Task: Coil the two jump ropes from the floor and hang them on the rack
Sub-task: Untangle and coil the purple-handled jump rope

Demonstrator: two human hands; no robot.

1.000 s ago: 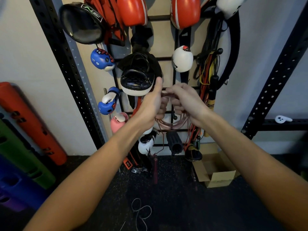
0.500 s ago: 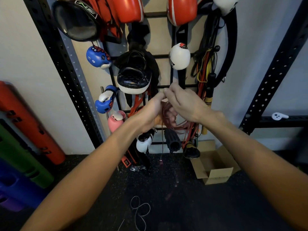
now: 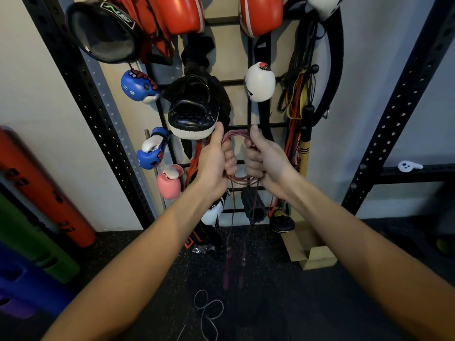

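The bare left forearm [image 3: 138,254] rises from the lower left corner and the bare right forearm [image 3: 357,242] from the lower right, and they converge toward the middle. The left grip [image 3: 216,166] shows its back to the camera, thumb pointing up, fingers curled round one side of a thin reddish-pink coiled jump rope [image 3: 235,134]. The right grip [image 3: 267,163] is just beside it at the same height, thumb also upright, fingers curled round the coil's other side. The two are close but apart.

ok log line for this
red rope coiled | left hand grips it | right hand grips it | white rope on floor | neither hung
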